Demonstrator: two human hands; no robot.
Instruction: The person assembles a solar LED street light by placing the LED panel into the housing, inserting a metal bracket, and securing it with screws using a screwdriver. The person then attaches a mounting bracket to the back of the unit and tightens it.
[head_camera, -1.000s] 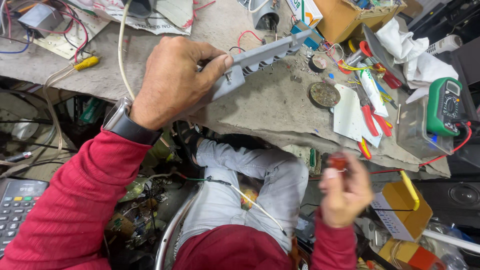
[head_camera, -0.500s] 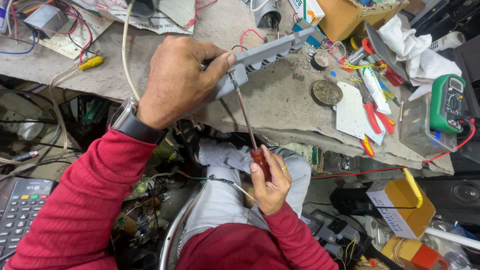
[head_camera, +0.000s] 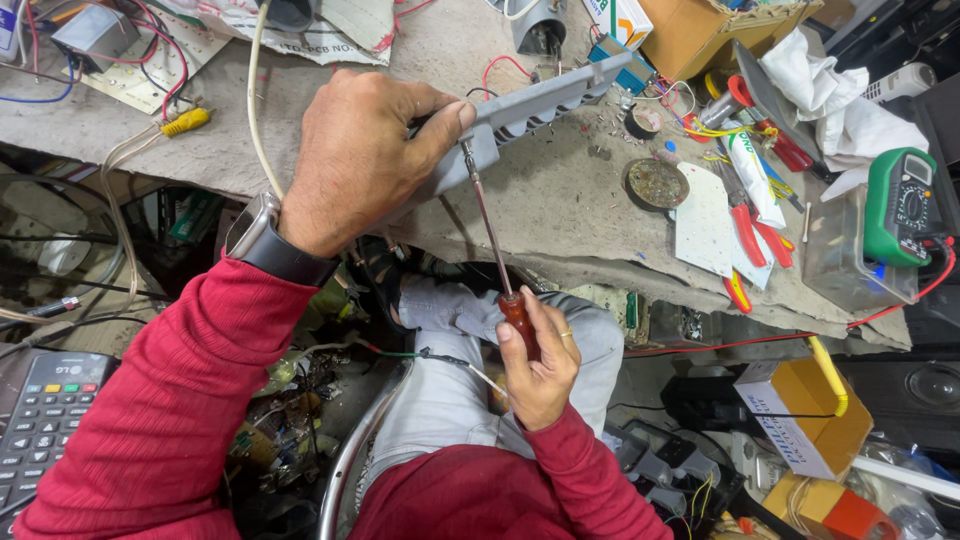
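My left hand (head_camera: 365, 155) grips one end of a long grey plastic casing (head_camera: 530, 105) and holds it slanted over the edge of the workbench (head_camera: 560, 205). My right hand (head_camera: 538, 365) is closed on the red handle of a long thin screwdriver (head_camera: 490, 225). The screwdriver's tip touches the casing close to my left thumb. A dark watch sits on my left wrist, and both arms wear red sleeves.
The bench holds a green multimeter (head_camera: 900, 205), red-handled pliers and cutters (head_camera: 750, 225), a round tin (head_camera: 657, 183), a white board (head_camera: 705, 220), white cloth and a cardboard box. Loose wires and a circuit board lie at the far left. A grey keypad (head_camera: 40, 410) sits lower left, small boxes lower right.
My right hand brought the screwdriver from the lower right up to the casing, and its tip now rests against it. My left hand kept the casing in place.
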